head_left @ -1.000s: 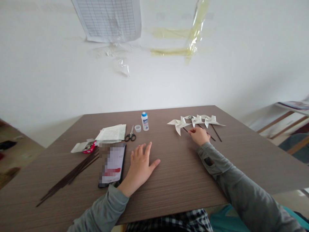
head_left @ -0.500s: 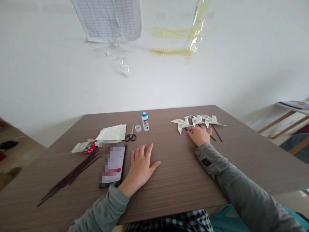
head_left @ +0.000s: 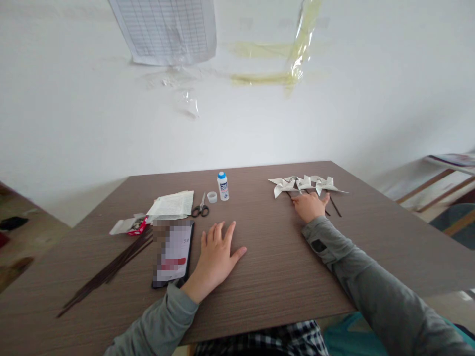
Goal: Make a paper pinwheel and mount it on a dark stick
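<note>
Three paper pinwheels (head_left: 302, 185) lying in a row at far right of table (head_left: 267, 277), sticks pointing back. Best to nudge by the sticks, not the paper blades, keeping heads from overlapping. Right hand (head_left: 309, 206) loosely spread, fingertips resting on the sticks, gripping nothing. Left hand (head_left: 215, 257) flat, fingers fanned, palm down beside phone (head_left: 173, 252).
</note>
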`<move>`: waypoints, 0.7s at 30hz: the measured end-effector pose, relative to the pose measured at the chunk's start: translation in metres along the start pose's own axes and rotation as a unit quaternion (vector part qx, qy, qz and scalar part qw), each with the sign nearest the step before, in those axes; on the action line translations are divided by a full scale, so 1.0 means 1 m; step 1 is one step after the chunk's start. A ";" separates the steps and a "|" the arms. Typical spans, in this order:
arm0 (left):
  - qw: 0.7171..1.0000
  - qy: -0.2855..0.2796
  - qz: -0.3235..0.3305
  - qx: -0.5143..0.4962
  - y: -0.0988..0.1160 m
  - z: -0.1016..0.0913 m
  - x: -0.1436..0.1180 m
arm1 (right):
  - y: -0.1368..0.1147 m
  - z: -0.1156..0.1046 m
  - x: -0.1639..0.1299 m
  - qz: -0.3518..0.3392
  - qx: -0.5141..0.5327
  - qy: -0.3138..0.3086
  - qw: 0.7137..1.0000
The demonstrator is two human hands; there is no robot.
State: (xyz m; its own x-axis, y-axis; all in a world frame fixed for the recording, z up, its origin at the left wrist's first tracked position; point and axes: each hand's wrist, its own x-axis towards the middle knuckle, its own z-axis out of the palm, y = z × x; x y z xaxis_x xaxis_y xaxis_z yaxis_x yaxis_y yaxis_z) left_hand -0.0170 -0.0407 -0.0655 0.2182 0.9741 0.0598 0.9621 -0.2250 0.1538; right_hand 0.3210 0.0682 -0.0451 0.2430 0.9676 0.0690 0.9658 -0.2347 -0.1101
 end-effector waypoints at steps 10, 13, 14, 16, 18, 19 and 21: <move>1.000 0.002 0.005 0.004 -0.004 0.003 -0.001 | 0.020 0.008 0.013 0.010 -0.015 0.033 0.999; 1.000 -0.005 0.004 0.004 -0.004 0.002 -0.001 | 0.024 0.008 0.016 0.017 -0.010 0.033 0.999; 1.000 -0.006 0.004 0.004 -0.004 0.002 -0.001 | 0.025 0.008 0.016 0.017 -0.008 0.034 0.999; 1.000 -0.006 0.008 0.003 -0.005 0.002 -0.001 | 0.025 0.009 0.016 0.015 -0.006 0.039 0.999; 1.000 -0.006 0.012 0.000 -0.005 0.002 -0.001 | 0.025 0.010 0.016 0.011 -0.006 0.048 0.999; 1.000 -0.007 0.014 -0.001 -0.005 0.001 -0.001 | 0.025 0.010 0.016 0.009 -0.006 0.056 0.998; 1.000 -0.012 0.012 0.001 -0.004 0.000 -0.001 | 0.025 0.012 0.016 0.007 -0.004 0.069 0.998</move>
State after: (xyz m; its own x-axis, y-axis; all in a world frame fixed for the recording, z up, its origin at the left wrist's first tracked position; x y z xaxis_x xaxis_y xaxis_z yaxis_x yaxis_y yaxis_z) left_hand -0.0210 -0.0410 -0.0657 0.2446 0.9688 0.0393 0.9569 -0.2477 0.1516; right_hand 0.3475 0.0789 -0.0585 0.2656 0.9426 0.2025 0.9629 -0.2492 -0.1032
